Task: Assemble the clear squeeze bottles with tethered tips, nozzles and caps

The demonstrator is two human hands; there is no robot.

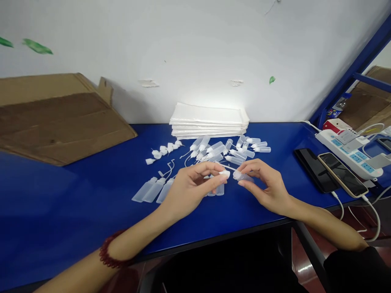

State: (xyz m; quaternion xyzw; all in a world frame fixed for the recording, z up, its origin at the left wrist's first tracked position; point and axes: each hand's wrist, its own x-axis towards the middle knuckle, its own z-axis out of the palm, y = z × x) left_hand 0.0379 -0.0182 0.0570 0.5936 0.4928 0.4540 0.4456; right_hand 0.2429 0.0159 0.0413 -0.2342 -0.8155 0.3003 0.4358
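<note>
My left hand point(191, 185) pinches a small white cap point(224, 174) between thumb and fingers. My right hand point(265, 185) grips a small clear plastic bottle point(241, 176), with its mouth facing the cap. The two pieces almost touch, just above the blue table point(76, 195). Behind my hands lie several more clear bottles point(232, 150), some with needle tips. Loose white caps point(163, 150) sit to the left, and three uncapped bottles point(152, 189) lie beside my left hand.
A stack of white padded sheets point(209, 120) rests against the wall. Flattened cardboard point(58, 114) leans at the left. Two phones point(330, 169) lie at the right, with a white power strip point(348, 152) and cables beyond them. A blue shelf frame point(354, 69) rises at the right.
</note>
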